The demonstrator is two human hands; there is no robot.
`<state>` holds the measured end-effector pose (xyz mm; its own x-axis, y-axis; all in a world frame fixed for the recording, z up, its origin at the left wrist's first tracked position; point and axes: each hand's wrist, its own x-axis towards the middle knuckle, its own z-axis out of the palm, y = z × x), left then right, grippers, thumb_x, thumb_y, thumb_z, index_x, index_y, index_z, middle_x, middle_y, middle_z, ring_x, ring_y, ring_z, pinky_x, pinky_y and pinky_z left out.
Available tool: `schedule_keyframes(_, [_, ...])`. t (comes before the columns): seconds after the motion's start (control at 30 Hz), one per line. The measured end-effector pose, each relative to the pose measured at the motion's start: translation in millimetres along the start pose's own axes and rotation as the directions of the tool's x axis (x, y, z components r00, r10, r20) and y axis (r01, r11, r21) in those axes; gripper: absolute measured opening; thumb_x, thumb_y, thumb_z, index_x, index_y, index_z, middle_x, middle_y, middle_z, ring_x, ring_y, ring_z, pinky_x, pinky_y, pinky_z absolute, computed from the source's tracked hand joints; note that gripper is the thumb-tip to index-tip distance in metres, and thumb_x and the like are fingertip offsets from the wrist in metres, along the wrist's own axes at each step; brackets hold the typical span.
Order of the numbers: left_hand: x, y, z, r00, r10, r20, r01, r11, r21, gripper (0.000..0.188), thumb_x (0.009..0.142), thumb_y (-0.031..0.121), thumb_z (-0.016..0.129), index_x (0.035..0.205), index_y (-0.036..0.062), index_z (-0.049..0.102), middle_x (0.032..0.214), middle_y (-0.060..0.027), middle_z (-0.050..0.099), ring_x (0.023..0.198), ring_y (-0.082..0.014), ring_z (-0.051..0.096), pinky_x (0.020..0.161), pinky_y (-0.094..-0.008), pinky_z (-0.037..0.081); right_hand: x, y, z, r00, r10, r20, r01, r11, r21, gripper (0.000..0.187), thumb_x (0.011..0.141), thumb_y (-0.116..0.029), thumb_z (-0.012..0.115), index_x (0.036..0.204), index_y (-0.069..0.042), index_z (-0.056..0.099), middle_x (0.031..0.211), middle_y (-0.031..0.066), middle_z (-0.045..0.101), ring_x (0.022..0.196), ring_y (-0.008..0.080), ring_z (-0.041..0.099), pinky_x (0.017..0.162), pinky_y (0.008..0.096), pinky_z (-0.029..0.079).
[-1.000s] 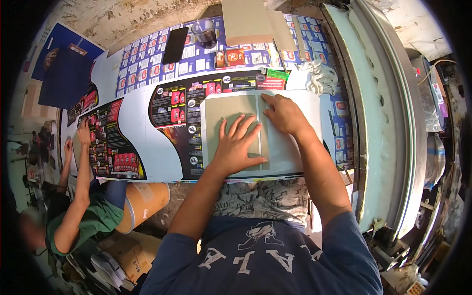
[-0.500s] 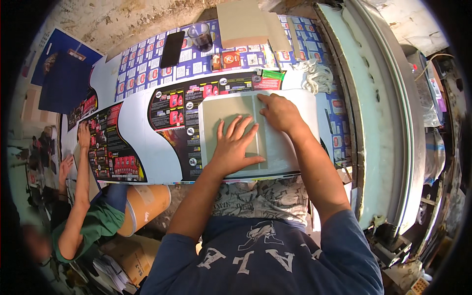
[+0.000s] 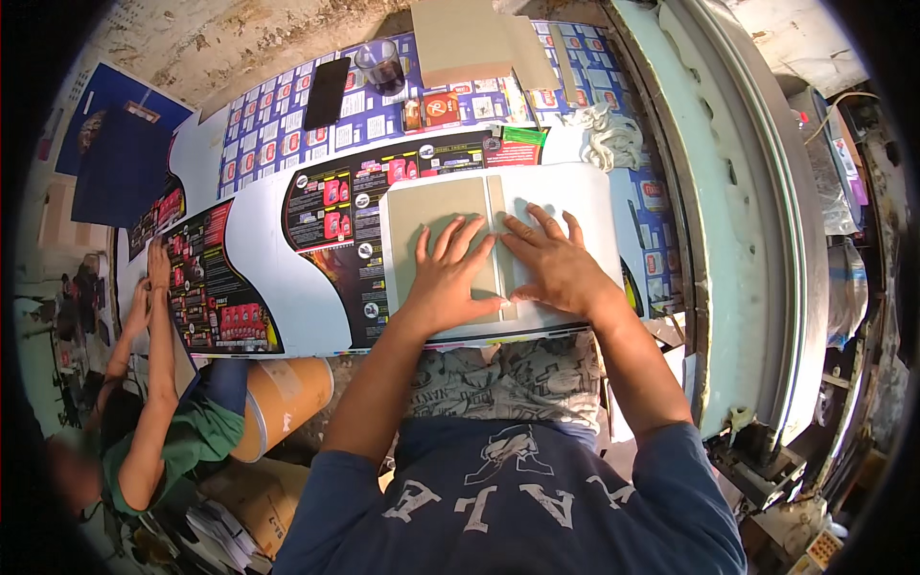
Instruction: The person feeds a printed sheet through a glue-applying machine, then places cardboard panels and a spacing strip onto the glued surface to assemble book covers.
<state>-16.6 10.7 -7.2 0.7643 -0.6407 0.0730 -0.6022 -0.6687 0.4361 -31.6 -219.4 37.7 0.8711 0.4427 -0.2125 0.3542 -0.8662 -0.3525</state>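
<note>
A grey cardboard panel (image 3: 410, 216) lies on a pale sheet (image 3: 586, 196) in front of me, with a thin pale gap along its right side. Just past that gap runs a narrow grey strip (image 3: 510, 305). My left hand (image 3: 450, 278) rests flat on the panel, fingers spread, its thumb reaching over to the strip. Beside it, my right hand (image 3: 561, 273) is spread across the strip and the sheet, and its thumb comes close to my left thumb. Neither hand grasps anything.
Printed black-and-white sheets (image 3: 297, 287) lie under the work. Behind are a phone (image 3: 328, 94), a glass of dark liquid (image 3: 383, 72), loose boards (image 3: 465, 43), a green object (image 3: 524, 137) and a white cloth (image 3: 609, 139). A metal machine edge (image 3: 709, 192) stands right; a co-worker's arms (image 3: 158, 326) reach in left.
My right hand has come down from the strip's far end and spread out beside my left hand. My left hand stays on the panel. The co-worker's two hands have moved together.
</note>
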Motion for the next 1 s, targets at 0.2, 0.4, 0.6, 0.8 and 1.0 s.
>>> schedule_keyframes(0.2, [-1.2,-2.5,-0.7,0.998,-0.007,0.056,0.006,1.0,0.023,0.097,0.071,0.06,0.08,0.149,0.01,0.048,0.163,-0.0105,0.028,0.152,-0.0339,0.022,0.119,-0.0653,0.008,1.7,-0.9,-0.5,0.999,0.026,0.03,-0.027,1.0,0.014,0.092,0.071,-0.041,0.085,0.151,-0.018,0.047,0.164,0.0033,0.035,0.154,0.0339,0.021,0.121,0.0652,0.013])
schedule_keyframes(0.4, [-1.4,-2.4,0.7,0.999,-0.01,0.05,0.009,1.0,0.006,0.095,0.072,0.057,0.081,0.148,0.011,0.049,0.163,-0.0101,0.029,0.152,-0.0331,0.023,0.119,-0.068,0.009,0.7,-3.5,-2.6,0.998,0.043,0.042,-0.044,0.999,0.029,0.088,0.074,-0.039,0.084,0.15,-0.016,0.048,0.164,0.0029,0.035,0.154,0.0323,0.02,0.121,0.0664,0.013])
schedule_keyframes(0.6, [19.4,-2.4,-18.4,0.994,-0.036,0.107,0.045,0.996,-0.08,0.088,0.073,0.057,0.08,0.142,0.0093,0.055,0.154,-0.0103,0.04,0.144,-0.0334,0.033,0.117,-0.0593,0.02,-13.7,4.7,1.8,0.983,0.079,-0.164,-0.057,0.989,0.138,0.071,0.083,-0.033,0.079,0.145,-0.009,0.053,0.157,0.0077,0.044,0.15,0.0332,0.03,0.119,0.0635,0.019])
schedule_keyframes(0.8, [184.9,-66.4,-54.7,0.907,0.045,-0.419,0.063,0.968,0.241,0.054,0.092,0.034,0.068,0.138,0.0078,0.058,0.15,-0.0124,0.047,0.143,-0.0314,0.038,0.113,-0.0584,0.026,-39.2,-15.1,-4.3,0.901,0.19,-0.39,-0.051,0.939,0.34,0.052,0.089,-0.024,0.074,0.135,-0.005,0.06,0.142,0.0124,0.059,0.137,0.0338,0.048,0.116,0.0543,0.031])
schedule_keyframes(1.0, [251.7,-110.2,-55.9,0.931,-0.088,-0.355,0.258,0.845,0.468,0.047,0.091,0.03,0.069,0.133,0.0096,0.063,0.146,-0.0084,0.056,0.142,-0.0289,0.042,0.116,-0.0612,0.02,-107.3,-6.3,-7.6,0.845,0.328,-0.422,-0.122,0.887,0.445,0.047,0.085,-0.017,0.078,0.128,-0.002,0.064,0.132,0.0164,0.064,0.125,0.0356,0.057,0.108,0.0452,0.043])
